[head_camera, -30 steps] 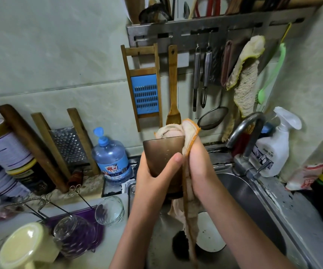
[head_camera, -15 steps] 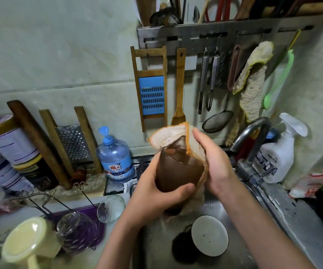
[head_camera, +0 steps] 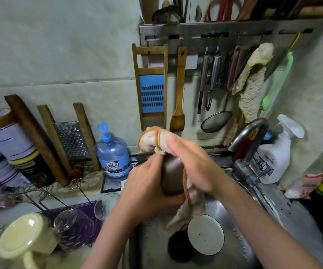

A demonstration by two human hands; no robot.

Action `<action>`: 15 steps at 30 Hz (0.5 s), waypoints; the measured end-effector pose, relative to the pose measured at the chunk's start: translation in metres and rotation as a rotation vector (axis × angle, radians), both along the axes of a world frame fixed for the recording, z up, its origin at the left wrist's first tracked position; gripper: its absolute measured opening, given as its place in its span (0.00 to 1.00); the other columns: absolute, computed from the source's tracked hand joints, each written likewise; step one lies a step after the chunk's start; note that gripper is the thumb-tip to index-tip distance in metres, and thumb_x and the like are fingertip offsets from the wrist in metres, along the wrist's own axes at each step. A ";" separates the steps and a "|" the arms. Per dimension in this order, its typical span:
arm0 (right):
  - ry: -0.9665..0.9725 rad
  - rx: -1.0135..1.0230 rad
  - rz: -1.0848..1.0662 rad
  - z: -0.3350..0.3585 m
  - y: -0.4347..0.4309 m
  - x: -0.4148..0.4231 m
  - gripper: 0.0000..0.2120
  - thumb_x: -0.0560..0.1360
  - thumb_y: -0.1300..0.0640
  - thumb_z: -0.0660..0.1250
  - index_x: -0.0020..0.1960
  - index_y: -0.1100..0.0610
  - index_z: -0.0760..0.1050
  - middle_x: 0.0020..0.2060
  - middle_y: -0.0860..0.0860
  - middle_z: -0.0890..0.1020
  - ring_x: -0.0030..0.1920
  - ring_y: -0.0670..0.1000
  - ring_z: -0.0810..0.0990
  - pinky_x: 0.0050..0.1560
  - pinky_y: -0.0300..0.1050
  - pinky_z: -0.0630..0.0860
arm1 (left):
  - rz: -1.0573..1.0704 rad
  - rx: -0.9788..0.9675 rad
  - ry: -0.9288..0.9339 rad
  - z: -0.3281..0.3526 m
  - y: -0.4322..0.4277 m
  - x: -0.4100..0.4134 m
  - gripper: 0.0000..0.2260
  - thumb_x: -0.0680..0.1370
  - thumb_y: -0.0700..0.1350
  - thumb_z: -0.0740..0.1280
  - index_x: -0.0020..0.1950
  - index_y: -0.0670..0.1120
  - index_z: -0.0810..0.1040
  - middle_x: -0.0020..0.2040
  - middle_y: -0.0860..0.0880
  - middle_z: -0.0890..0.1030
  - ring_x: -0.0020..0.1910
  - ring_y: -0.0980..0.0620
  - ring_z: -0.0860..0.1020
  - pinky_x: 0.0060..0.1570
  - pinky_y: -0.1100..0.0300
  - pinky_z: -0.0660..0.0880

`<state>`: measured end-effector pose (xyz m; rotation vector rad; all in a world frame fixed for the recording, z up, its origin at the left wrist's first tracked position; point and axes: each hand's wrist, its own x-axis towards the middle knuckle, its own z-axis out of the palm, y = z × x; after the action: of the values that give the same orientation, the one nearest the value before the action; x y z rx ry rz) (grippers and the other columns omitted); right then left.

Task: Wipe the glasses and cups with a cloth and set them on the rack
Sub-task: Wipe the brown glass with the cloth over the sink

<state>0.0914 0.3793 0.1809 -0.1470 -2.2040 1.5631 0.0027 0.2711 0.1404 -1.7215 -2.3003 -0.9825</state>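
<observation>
Right hand [head_camera: 192, 164] has slid across since half a second ago. It was on the far right side of the brown cup [head_camera: 171, 176] and now it lies over the top and front, so far less of the cup shows. The cloth [head_camera: 150, 140] came with it and is bunched over the mouth end instead of wrapped around the back.

Right-hand fingers are curled over the cloth, clamping it against the cup. They're a bit motion-blurred, so I can't tell exactly where each fingertip sits. A long tail of the cloth hangs below that hand toward the sink [head_camera: 240, 247].

Left hand [head_camera: 149, 191] is wrapped around the lower half of the cup, thumb underneath and fingers round the far side, a firm full grip. The cup is held up in the air over the sink, roughly upright with a slight lean, touching nothing but the hands and the cloth.

Down in the sink there's a white bowl [head_camera: 205, 234] with something dark just beside it. Off to the left on the desk, the wire rack [head_camera: 40, 193] stands over a purple tray [head_camera: 87, 207], with a clear glass [head_camera: 73, 229] upside down on it, another glass [head_camera: 106, 206] near it, and a yellow cup [head_camera: 25, 236] closest to the camera.
</observation>
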 end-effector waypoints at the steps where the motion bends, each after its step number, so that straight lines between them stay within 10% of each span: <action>1: -0.010 -0.121 -0.003 0.001 0.006 -0.004 0.23 0.80 0.46 0.52 0.66 0.57 0.75 0.64 0.49 0.78 0.69 0.46 0.72 0.74 0.52 0.61 | 0.009 0.021 0.053 0.004 -0.001 0.001 0.36 0.60 0.66 0.68 0.62 0.50 0.68 0.52 0.53 0.81 0.47 0.51 0.78 0.36 0.60 0.70; 8: -0.021 -0.160 -0.185 -0.023 -0.019 0.004 0.14 0.84 0.51 0.51 0.53 0.49 0.76 0.43 0.38 0.81 0.48 0.31 0.77 0.54 0.30 0.69 | 0.119 0.077 -0.173 0.012 -0.010 -0.014 0.39 0.58 0.63 0.73 0.67 0.59 0.65 0.52 0.71 0.73 0.50 0.70 0.68 0.45 0.76 0.66; 15: 0.195 0.307 -0.181 -0.021 -0.035 0.013 0.19 0.82 0.51 0.48 0.69 0.48 0.67 0.67 0.37 0.71 0.72 0.34 0.60 0.76 0.44 0.48 | 0.086 0.019 -0.304 -0.001 -0.005 -0.010 0.34 0.58 0.64 0.68 0.61 0.52 0.70 0.46 0.65 0.76 0.44 0.66 0.76 0.42 0.75 0.68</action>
<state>0.1040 0.3442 0.1603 -0.0934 -2.1762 1.0807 -0.0076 0.2664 0.1391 -1.5422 -2.5084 -1.3237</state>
